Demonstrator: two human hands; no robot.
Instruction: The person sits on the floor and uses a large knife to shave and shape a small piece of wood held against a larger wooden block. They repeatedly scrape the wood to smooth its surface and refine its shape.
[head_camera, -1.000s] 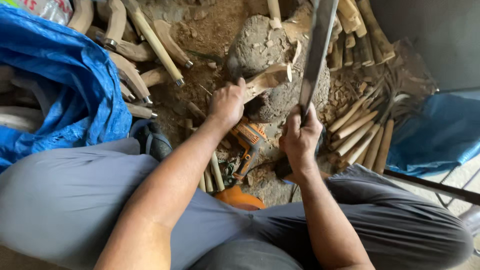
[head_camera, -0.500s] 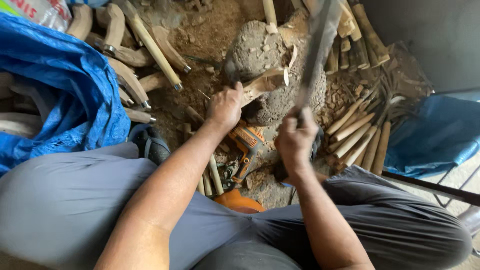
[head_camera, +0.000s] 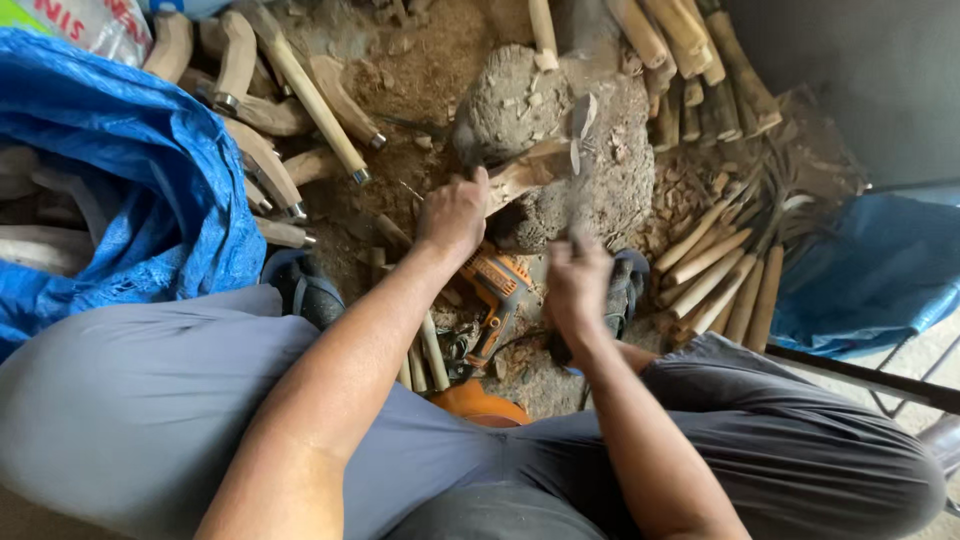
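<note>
Blade now lowered: right hand (head_camera: 578, 285) clenched on blurred blade (head_camera: 580, 150), left hand (head_camera: 455, 212) gripping pale curved wood (head_camera: 522, 175).

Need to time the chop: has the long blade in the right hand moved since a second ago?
Yes. The blade, raised high earlier, has swung down onto the wood piece on the chopping block; the right hand dropped with it.

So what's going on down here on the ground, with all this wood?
A seated person is chopping wood on a rough block. The left hand steadies a short wooden piece on the block, and the right hand grips a long blade, blurred in the picture, its edge at the piece. Carved wooden handles lie to the left beside a blue tarp, sticks lie to the right, and an orange power drill sits between the feet.
</note>
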